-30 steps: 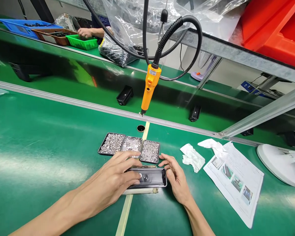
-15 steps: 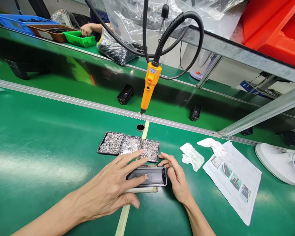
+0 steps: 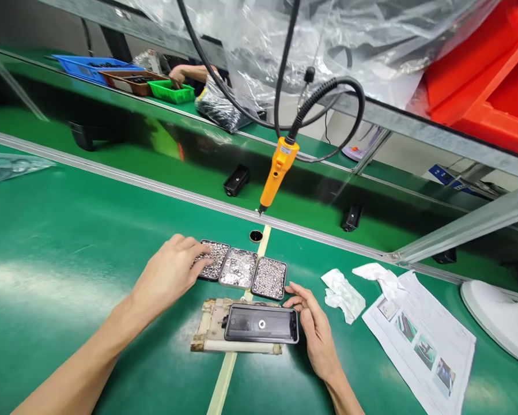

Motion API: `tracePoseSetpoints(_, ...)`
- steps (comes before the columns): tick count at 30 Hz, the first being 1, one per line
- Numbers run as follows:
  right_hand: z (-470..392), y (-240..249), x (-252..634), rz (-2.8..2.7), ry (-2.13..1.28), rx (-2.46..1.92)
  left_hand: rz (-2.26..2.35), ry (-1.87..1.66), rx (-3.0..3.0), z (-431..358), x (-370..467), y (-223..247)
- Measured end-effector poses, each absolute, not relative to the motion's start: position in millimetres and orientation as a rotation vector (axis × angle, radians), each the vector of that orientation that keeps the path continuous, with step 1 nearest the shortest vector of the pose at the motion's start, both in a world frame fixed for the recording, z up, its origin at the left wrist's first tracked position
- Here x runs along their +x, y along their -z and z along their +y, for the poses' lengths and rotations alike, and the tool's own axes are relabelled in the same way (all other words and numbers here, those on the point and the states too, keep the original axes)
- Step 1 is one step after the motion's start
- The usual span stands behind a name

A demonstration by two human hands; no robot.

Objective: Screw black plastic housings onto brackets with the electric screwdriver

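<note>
A long black housing (image 3: 245,328) lies on a taped, worn fixture block (image 3: 211,331), with a small silver washer or nut (image 3: 262,324) on its inner floor. My left hand (image 3: 176,268) reaches over the leftmost black tray of small metal parts (image 3: 215,253). Its thumb and index finger are a little apart at those parts, and nothing shows between them. Beside the housing's right end is my right hand (image 3: 310,317), its fingers loosely bent and apart, with nothing visible in it. Whether it touches the housing, I cannot tell.
Two more trays, of flat washers (image 3: 237,268) and small parts (image 3: 269,278), adjoin the first. An orange electric screwdriver (image 3: 278,173) hangs above them. To the right lie crumpled tissues (image 3: 343,297) and an instruction sheet (image 3: 418,340). Across the partition, another person's hand (image 3: 181,75) is at a green bin (image 3: 170,92).
My left hand has moved from inside the housing to the leftmost tray, uncovering the silver piece in the housing. My right hand stays by the housing's end. The camera view has shifted.
</note>
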State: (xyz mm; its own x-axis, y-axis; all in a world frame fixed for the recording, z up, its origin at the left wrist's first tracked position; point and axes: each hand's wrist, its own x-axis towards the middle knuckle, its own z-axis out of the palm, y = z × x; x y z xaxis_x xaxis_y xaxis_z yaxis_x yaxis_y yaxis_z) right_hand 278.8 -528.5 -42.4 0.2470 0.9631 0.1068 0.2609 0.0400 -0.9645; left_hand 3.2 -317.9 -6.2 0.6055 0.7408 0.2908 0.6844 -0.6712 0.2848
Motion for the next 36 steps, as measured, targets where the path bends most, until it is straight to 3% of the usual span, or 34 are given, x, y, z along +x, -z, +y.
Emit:
tracePoseSetpoints(6, -527.7, 47.1, 282.1, -1.188, -0.836, -1.483, 1.292, -0.527, 2.658, -316.7, 7.8, 33.1)
tracePoseSetpoints(16, -519.5, 48.1, 293.8, -0.870, -0.922, -1.424, 1.184, -0.708, 2.570, -325.0, 13.2, 33.3)
tracePoseSetpoints(29, -339.4, -56.3, 272.5, -1.194, -0.403, -1.557, 1.077, -0.964, 2.460, -325.2, 21.9, 47.6)
tracePoseSetpoints(36, -299.0, -72.3, 260.4, -1.208, -0.431, -1.459, 1.083, -0.987, 2.376, -329.3, 23.7, 38.7)
